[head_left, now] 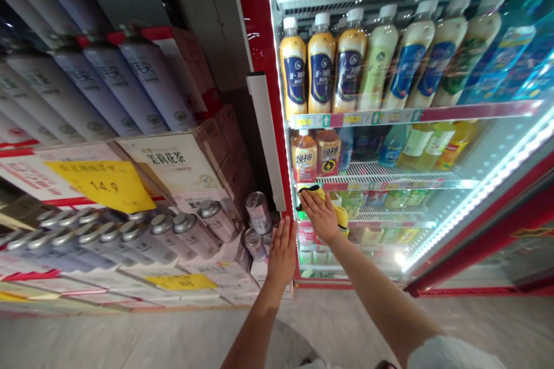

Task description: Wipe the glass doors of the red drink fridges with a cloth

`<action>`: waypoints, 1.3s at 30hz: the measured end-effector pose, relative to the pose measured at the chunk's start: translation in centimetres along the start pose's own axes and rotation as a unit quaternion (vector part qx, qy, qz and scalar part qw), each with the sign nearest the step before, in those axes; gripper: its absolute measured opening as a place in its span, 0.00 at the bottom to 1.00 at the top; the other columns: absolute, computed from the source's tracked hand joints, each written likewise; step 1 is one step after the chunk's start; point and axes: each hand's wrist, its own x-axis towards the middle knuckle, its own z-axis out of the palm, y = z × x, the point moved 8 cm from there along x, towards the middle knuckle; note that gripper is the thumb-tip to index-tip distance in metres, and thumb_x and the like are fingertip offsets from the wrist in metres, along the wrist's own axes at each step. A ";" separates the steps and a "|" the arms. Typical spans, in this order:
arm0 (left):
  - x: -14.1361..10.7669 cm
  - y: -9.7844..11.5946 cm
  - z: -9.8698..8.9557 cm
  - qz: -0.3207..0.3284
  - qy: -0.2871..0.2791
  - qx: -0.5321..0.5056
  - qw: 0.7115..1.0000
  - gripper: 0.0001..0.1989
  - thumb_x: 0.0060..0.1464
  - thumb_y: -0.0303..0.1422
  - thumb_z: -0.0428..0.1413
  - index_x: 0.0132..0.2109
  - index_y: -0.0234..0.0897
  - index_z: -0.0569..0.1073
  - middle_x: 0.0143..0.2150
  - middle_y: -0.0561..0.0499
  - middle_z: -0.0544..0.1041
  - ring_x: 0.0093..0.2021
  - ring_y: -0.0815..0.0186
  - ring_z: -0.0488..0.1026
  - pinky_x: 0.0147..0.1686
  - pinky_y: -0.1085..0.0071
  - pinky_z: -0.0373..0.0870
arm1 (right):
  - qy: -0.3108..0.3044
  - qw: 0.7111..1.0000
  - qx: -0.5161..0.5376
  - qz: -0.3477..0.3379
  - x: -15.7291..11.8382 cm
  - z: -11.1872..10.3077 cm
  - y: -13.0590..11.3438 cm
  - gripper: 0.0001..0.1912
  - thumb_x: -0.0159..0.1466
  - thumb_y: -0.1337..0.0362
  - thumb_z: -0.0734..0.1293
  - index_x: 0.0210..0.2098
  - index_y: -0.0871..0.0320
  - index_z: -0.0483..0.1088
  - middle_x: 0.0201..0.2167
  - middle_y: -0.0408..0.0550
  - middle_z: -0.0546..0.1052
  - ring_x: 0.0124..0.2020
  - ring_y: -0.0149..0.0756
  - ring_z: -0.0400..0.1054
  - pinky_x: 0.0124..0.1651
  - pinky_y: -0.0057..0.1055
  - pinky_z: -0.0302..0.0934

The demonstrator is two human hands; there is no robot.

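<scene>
My right hand [319,213] presses a yellow cloth [341,214] with dark edging against the glass door of a drinks fridge [389,199], near the door's left edge. Its fingers point up and left over the cloth. Flat against the red door frame [291,184], just to the left, rests my left hand [283,253], with fingers stretched out and nothing held. Behind the glass stand several bottles, among them an orange-labelled bottle [305,157] just above my right hand.
Silver-topped cans [186,233] and stacked cartons [173,167] fill the left side, with yellow price signs [101,184]. A few small cans [258,210] stand close beside my left hand. A white door handle [265,138] runs along the fridge's left side. Grey floor [173,337] lies below.
</scene>
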 end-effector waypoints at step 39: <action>0.2 -1.3 1.7 -0.040 -0.041 -0.007 0.998 0.40 0.61 0.22 0.47 0.76 0.33 0.41 0.77 0.39 0.50 0.76 0.53 0.49 0.71 0.50 0.57 | -0.055 0.997 0.023 -0.053 -1.5 2.7 -1.8 0.33 0.72 0.72 0.56 0.74 0.51 0.51 0.73 0.43 0.61 0.72 0.38 0.55 0.78 0.52 0.31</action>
